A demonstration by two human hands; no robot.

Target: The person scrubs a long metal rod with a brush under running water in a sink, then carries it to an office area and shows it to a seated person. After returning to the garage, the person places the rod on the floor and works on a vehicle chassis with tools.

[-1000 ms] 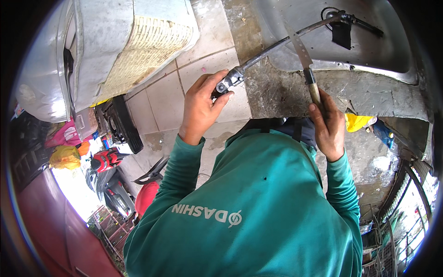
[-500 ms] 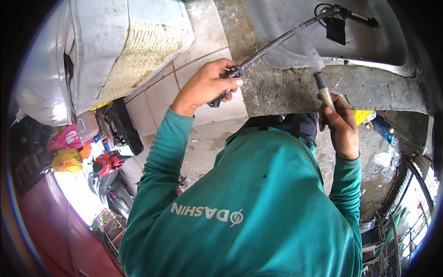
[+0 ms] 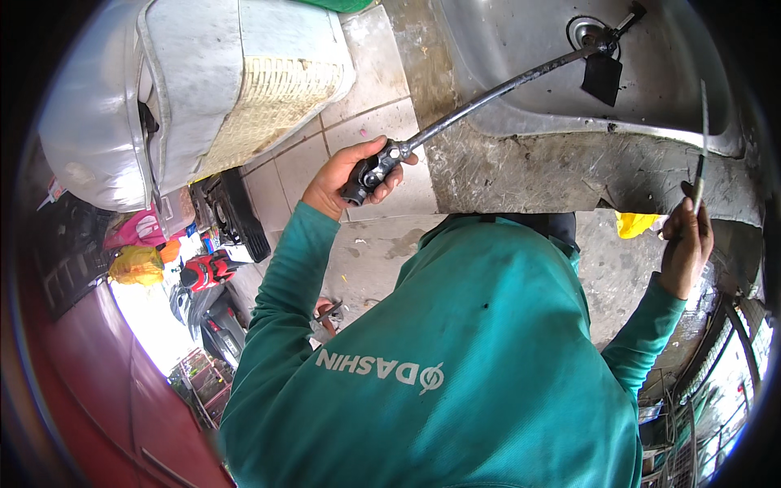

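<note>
1. Left hand (image 3: 332, 176) closed round rod's (image 3: 504, 88) jointed end, near counter's (image 3: 521, 167) front edge.
2. Right hand (image 3: 688, 244) grips knife (image 3: 699, 191) handle; blade over sink's (image 3: 508, 114) near-right corner.
3. Rod crosses sink's near-left corner; far end by drain (image 3: 583, 31).

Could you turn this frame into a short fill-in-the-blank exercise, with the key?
1. The knife is in the person's ____ hand.
2. The metal rod's jointed end is in the ____ hand.
3. The flat flap over the sink is ____.
4. Knife and rod are ____, not touching.

Missing words: right; left; black; apart.
</note>
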